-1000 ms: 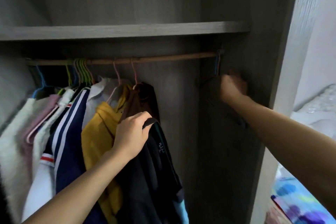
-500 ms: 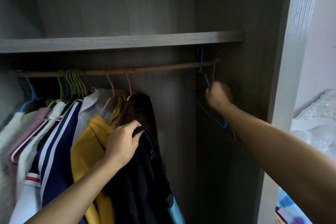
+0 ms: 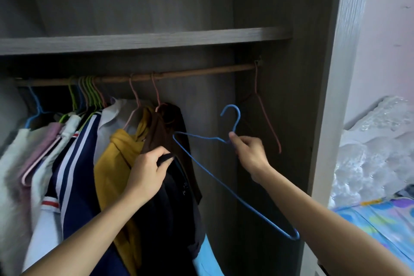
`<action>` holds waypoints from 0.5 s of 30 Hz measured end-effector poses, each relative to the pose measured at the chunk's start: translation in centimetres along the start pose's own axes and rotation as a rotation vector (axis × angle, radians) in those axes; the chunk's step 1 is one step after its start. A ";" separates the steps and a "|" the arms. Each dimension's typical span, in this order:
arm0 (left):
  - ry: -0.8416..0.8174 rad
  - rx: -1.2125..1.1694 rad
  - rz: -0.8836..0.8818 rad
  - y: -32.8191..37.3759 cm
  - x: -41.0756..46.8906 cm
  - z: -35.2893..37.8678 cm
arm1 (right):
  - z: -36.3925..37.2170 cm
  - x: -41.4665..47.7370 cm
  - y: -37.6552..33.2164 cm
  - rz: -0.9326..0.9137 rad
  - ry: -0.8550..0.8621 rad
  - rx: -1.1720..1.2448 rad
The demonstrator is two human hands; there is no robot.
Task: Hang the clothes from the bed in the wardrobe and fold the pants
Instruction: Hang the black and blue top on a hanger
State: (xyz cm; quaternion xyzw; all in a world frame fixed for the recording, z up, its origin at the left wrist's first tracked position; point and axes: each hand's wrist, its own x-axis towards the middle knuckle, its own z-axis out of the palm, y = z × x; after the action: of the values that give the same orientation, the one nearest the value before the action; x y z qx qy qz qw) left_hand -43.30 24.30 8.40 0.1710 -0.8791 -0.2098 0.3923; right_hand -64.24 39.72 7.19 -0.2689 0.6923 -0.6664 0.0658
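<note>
Head view: my right hand [image 3: 248,154] pinches the neck of a blue wire hanger [image 3: 215,177], holding it tilted below the brown wooden rail [image 3: 201,73] of the grey wardrobe [image 3: 280,18]. My left hand [image 3: 147,172] grips a black garment [image 3: 170,208] just in front of a hanging yellow top [image 3: 112,163]. A bare pink wire hanger [image 3: 266,119] hangs at the rail's right end. The bed with a colourful patterned sheet [image 3: 380,219] lies at far right.

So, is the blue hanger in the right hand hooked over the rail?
No, the right hand holds the blue hanger by its neck, with its hook free in the air below the rail.
</note>
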 end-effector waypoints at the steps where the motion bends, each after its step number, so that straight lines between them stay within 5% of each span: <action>1: -0.006 -0.002 -0.012 -0.1 -0.6 0.0 | 0.2 -0.7 0.1 -0.013 0.004 0.018; 8: -0.036 -0.080 -0.106 -0.2 -4.4 0.0 | 0.4 -5.9 -4.6 0.015 0.107 0.584; 15: -0.008 -0.050 -0.273 2.5 -5.5 -1.6 | 1.9 -9.1 -7.5 -0.029 0.152 0.847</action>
State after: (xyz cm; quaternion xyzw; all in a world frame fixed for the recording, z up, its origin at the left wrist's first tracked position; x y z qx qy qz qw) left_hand -38.93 28.59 7.23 0.2783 -0.8438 -0.2839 0.3606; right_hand -53.52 42.52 11.77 -0.1781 0.3565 -0.9106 0.1099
